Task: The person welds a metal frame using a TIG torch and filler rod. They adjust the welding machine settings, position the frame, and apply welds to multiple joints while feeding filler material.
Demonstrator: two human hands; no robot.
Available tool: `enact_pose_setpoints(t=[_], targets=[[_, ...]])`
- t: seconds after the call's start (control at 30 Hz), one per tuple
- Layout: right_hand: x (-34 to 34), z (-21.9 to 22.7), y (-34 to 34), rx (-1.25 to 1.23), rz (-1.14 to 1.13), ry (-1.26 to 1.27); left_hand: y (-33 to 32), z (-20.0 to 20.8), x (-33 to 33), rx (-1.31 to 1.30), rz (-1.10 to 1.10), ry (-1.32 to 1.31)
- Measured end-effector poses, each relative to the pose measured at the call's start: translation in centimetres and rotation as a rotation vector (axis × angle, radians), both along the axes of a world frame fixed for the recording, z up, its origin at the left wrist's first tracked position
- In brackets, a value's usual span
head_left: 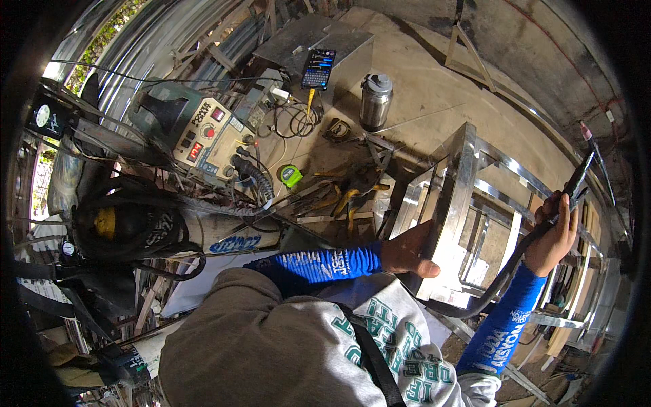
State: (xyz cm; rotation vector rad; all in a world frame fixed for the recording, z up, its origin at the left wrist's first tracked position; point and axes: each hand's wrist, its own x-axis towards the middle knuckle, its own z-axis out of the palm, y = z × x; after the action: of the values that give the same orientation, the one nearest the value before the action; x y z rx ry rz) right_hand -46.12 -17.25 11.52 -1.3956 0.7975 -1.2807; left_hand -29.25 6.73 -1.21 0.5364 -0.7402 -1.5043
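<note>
My left hand (411, 252) is closed around the near side of a shiny metal frame (456, 183) of welded square tubes. Its thumb lies on the tube's face, while some fingers are hidden behind the metal. On the right, my right hand (555, 234) grips a black TIG welding torch (582, 173). The torch points up and away from me, with its pink nozzle at the far end. From its rear a thick black cable (498, 285) hangs down and loops across the near part of the frame. Blue sleeves cover both my forearms.
A welding machine (203, 139) with a lit display stands at the left beside a gas cylinder (227, 233). Beyond lie a green tape measure (290, 176), yellow-handled pliers (349, 198), a steel jug (376, 102) and a phone (319, 69) on a metal box (349, 51). Wood strips (564, 319) lie right.
</note>
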Motion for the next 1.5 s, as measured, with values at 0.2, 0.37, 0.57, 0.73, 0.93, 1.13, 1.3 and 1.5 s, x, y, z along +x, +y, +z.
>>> enact_pose_setpoints(t=[0.2, 0.37, 0.57, 0.73, 0.93, 1.13, 1.3, 1.5], targets=[[1.9, -0.5, 2.1, -0.081, 0.048, 0.107, 0.2, -0.3, 0.3, -0.01, -0.016, -0.043], [2.6, -0.6, 2.9, -0.241, 0.005, 0.202, -0.2, -0.3, -0.6, -0.032, 0.027, -0.016], [3.2, -0.3, 3.2, -0.252, -0.036, 0.242, 0.2, 1.0, 0.4, -0.026, 0.011, -0.047], [2.3, 0.1, 2.6, -0.247, 0.003, 0.241, -2.2, -0.5, 7.3, -0.137, -0.233, -0.898], [1.4, 0.7, 3.3, -0.217, -0.111, 0.28, -7.6, 2.1, 30.3, 0.271, 1.052, -1.069], [2.6, 0.8, 3.7, -0.244, -0.101, 0.245, -6.7, -5.8, 52.4, 0.925, 1.103, -1.254], [2.1, 1.4, 4.4, -0.257, -0.175, 0.303, -9.3, -8.5, 51.1, 1.057, 0.887, -1.155], [2.2, 1.4, 4.4, -0.221, -0.105, 0.276, -7.8, -11.3, 55.5, 0.881, 0.89, -1.374]])
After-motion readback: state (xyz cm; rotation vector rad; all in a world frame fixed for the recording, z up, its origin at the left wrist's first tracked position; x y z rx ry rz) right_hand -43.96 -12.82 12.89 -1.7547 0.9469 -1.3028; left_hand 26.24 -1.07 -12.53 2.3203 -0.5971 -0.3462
